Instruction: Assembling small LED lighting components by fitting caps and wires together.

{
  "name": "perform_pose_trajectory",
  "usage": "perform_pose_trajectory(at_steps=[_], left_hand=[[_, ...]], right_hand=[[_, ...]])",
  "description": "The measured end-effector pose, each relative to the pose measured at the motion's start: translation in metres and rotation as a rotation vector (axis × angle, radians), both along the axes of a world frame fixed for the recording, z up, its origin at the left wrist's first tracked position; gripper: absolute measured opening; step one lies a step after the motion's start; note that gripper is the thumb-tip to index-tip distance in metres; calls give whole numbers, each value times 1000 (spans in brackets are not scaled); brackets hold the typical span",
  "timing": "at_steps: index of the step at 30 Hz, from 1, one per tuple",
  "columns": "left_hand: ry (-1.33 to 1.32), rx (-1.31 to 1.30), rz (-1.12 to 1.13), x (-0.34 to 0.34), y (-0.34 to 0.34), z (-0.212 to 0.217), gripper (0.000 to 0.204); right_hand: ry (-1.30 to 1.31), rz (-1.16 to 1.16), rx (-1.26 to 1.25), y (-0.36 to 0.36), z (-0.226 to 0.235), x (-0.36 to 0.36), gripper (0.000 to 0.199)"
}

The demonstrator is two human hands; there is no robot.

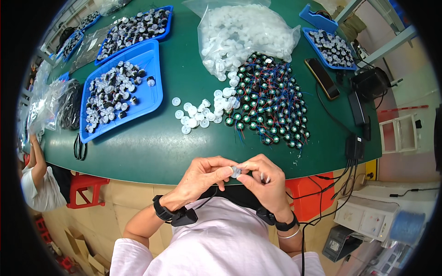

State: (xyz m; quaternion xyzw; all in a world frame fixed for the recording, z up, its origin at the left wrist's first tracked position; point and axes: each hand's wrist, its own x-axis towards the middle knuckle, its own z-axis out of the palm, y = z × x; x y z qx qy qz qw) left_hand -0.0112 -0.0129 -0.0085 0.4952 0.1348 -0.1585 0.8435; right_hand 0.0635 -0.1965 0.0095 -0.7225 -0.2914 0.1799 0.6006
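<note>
- Translucent cap (236, 172): the small round piece sits between my fingertips, just in front of my body at the near edge of the worktop (184, 152).
- My left grip (202, 175) grasps it from one side, thumb and forefinger pinched on it.
- My right grip (264, 172) pinches it from the other side; a pale bit also shows among those fingers, too small for me to identify.
- Near the worktop's edge, well to my left, lie black scissor-like handles (80, 148).
- Beyond my hands, loose white caps (200, 112) are scattered, some lying flat and apart, others heaped together.
- Touching that heap on its right is a dense spread of dark round parts (269, 103) with red and blue wires.
- To the left of the caps, a blue tray (154, 87) holds a jumble of clear-topped black pieces.
- To the right of the wired parts, a phone (322, 79) lies at a slant.
- Farther back, a clear plastic bag (248, 34) bulges with more white caps, its mouth toward the heap.
- Farthest out, similarly filled blue trays stand at the back right (352, 66) and back left (168, 23).
</note>
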Motion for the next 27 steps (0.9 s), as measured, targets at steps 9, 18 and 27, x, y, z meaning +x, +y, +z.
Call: perform_pose_trajectory(at_steps=[9,18,27], left_hand=[[-171,55,187,-9,-15,2,28],[-361,315,301,-11,-23,2,25],[-772,1283,456,-9,-6,32,27]], right_hand=[[-72,-80,0,-2,-1,-5,21],[166,-124,28,2,1,-13,17],[326,18,68,7,-2,-29,19]])
